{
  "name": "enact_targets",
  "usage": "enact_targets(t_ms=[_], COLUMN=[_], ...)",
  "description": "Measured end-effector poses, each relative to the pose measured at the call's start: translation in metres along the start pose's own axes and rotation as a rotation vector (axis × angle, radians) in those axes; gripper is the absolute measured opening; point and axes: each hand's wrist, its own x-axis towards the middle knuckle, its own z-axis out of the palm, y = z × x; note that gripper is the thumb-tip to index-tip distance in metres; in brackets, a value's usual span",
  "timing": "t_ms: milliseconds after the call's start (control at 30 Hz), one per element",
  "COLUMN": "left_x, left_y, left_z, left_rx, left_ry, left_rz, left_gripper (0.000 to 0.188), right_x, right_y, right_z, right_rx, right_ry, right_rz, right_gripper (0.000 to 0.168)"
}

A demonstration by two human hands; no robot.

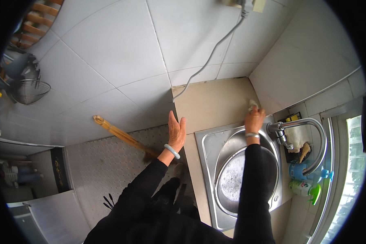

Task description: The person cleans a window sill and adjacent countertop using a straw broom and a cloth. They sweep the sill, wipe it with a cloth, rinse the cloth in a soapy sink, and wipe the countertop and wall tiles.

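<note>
My right hand (pixel 254 122) is closed on a crumpled pale cloth (pixel 252 104), pressed near the back right corner of the beige countertop (pixel 212 103), just behind the sink. My left hand (pixel 177 131) is held beside the counter's left edge with its fingers apart, holding nothing; a pale bangle circles that wrist. In the stainless steel sink (pixel 206 152) sits a round metal basin (pixel 231 180) with foamy water, partly covered by my right sleeve. A grey power cable (pixel 201 68) hangs from the wall socket down to the counter's left edge.
A chrome faucet (pixel 318 131) arches at the sink's right, by a rack holding a cloth (pixel 296 135). A blue bottle (pixel 297 171) and a green spray bottle (pixel 302 187) stand near the window. Left are a wooden pole (pixel 119 132) and a wire strainer (pixel 30 91).
</note>
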Motion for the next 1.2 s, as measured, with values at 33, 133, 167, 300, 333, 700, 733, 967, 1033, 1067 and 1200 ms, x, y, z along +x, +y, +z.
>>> enact_targets(t_ms=[33, 133, 167, 300, 333, 700, 733, 967, 1033, 1067, 1200], left_x=[0.007, 0.023, 0.025, 0.016, 0.015, -0.002, 0.002, 0.001, 0.005, 0.004, 0.013], left_y=[-0.004, -0.029, -0.033, -0.034, -0.023, -0.001, 0.000, -0.012, -0.005, -0.022, -0.016], left_z=[0.002, 0.015, 0.021, 0.023, 0.019, 0.041, 0.045, 0.059, 0.053, 0.066, 0.063], left_rx=[-0.067, -0.224, -0.256, -0.201, -0.240, -0.249, -0.258, -0.120, -0.160, -0.129, -0.094], left_ry=[0.013, 0.049, 0.087, 0.180, 0.139, 0.039, 0.042, 0.201, 0.129, 0.245, -0.141], left_rz=[-0.043, -0.125, -0.132, -0.120, -0.141, -0.188, -0.171, -0.112, -0.198, -0.119, -0.279], left_gripper=[0.075, 0.074, 0.072, 0.060, 0.056, 0.060, 0.060, 0.044, 0.044, 0.045, 0.062], right_x=[-0.009, -0.083, -0.096, -0.018, 0.013, 0.128, 0.116, -0.028, -0.009, -0.001, 0.056], right_y=[-0.017, -0.125, -0.144, -0.107, -0.083, 0.070, 0.053, -0.202, -0.156, -0.137, -0.030], right_z=[0.016, 0.006, -0.005, -0.013, 0.003, 0.143, 0.152, 0.010, 0.051, 0.058, 0.069], right_rx=[0.004, 0.320, 0.440, 0.701, 0.645, 0.233, 0.294, 0.612, 0.688, 0.785, 0.786], right_ry=[-0.019, -0.199, -0.281, -0.138, -0.091, -0.062, -0.038, -0.422, -0.395, -0.376, -0.267], right_rz=[-0.055, -0.480, -0.557, -0.494, -0.420, -0.351, -0.385, -0.676, -0.668, -0.565, -0.192], right_gripper=[0.034, 0.041, 0.044, 0.041, 0.040, 0.040, 0.041, 0.036, 0.046, 0.045, 0.040])
